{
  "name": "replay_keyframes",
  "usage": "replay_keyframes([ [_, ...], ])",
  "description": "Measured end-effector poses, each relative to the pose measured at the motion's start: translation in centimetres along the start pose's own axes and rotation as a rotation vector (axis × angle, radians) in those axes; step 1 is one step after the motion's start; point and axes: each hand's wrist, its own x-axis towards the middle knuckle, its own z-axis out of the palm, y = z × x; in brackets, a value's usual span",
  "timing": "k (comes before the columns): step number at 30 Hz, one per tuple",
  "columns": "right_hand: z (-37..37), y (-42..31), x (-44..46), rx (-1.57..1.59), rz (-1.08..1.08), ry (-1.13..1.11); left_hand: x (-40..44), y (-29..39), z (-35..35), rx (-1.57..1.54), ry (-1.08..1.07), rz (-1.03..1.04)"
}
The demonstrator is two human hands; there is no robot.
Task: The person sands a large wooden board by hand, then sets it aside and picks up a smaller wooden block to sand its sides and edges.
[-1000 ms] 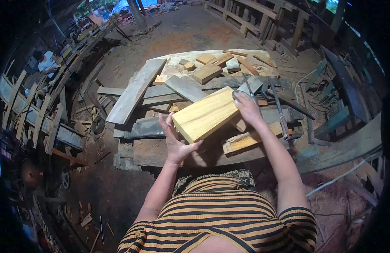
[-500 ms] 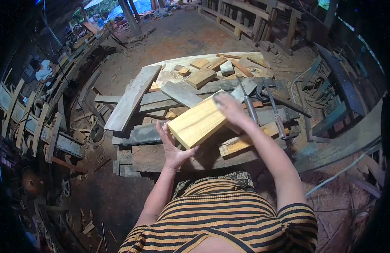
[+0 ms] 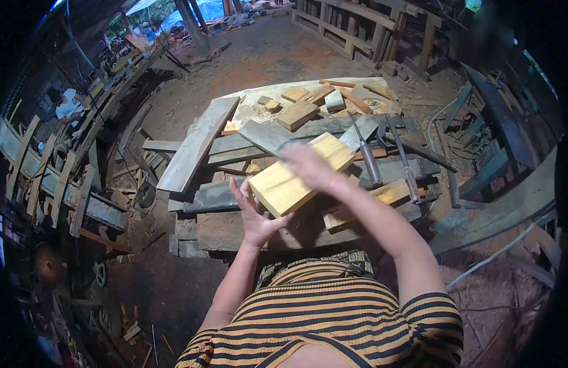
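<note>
A thick yellow wooden block [image 3: 330, 152] is held tilted above the worktable. My left hand [image 3: 257, 222] grips its near left end, thumb under the lower corner and fingers along the side. Over the block's upper face, my right hand [image 3: 308, 165] is blurred by motion, with a small dark object at its fingertips that I cannot make out. A long-handled tool [image 3: 368, 158] and a clamp-like metal bar [image 3: 408, 168] lie to the right. Beneath the right forearm is a yellowish wood piece [image 3: 388, 195].
Grey planks [image 3: 200, 144] and small wood offcuts [image 3: 298, 115] lie on the worktable. Beyond its left side, a person [image 3: 69, 107] sits by a long bench. A wooden rack [image 3: 357, 30] stands at the back right, and a hose [image 3: 489, 260] runs at the lower right.
My right hand has moved left along the block, from its far right end towards the left edge. My left hand keeps its grip, and the block stays nearly in place.
</note>
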Motion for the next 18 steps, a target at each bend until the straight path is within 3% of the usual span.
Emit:
replay_keyframes([
  [2,-2.0,4.7,0.0,-0.119,0.301,0.082,-0.1,-0.1,0.0,0.02,-0.007,0.011],
  [3,-1.0,8.3,-0.1,-0.157,0.376,0.237,-0.2,-0.1,0.1,0.021,-0.002,0.003],
  [6,-1.2,8.0,-0.5,-0.116,0.395,0.201,-0.1,0.0,0.1,0.042,-0.009,0.014],
  [9,0.5,0.1,-2.4,0.095,-0.024,0.095,0.1,-0.2,0.3,0.039,-0.01,0.012],
  [10,0.0,-4.1,-3.3,-0.057,-0.104,-0.061,-0.1,-0.3,0.5,0.016,0.0,-0.008],
  [11,2.5,-4.7,-4.5,-0.099,-0.293,0.087,-0.2,-0.4,0.4,0.018,-0.006,-0.015],
  [12,3.2,-6.7,-5.9,-0.159,-0.33,0.262,-0.3,-0.7,0.3,0.144,0.018,-0.021],
  [14,2.7,-6.6,-7.4,-0.096,-0.347,0.247,-0.4,-0.7,0.2,0.272,0.042,-0.028],
  [16,0.2,-3.9,-7.3,-0.064,-0.22,0.067,0.0,-0.1,0.5,-0.002,0.003,-0.014],
  [18,-0.8,2.4,-6.9,-0.115,-0.072,0.151,-0.2,-0.5,0.2,0.016,-0.006,-0.026],
])
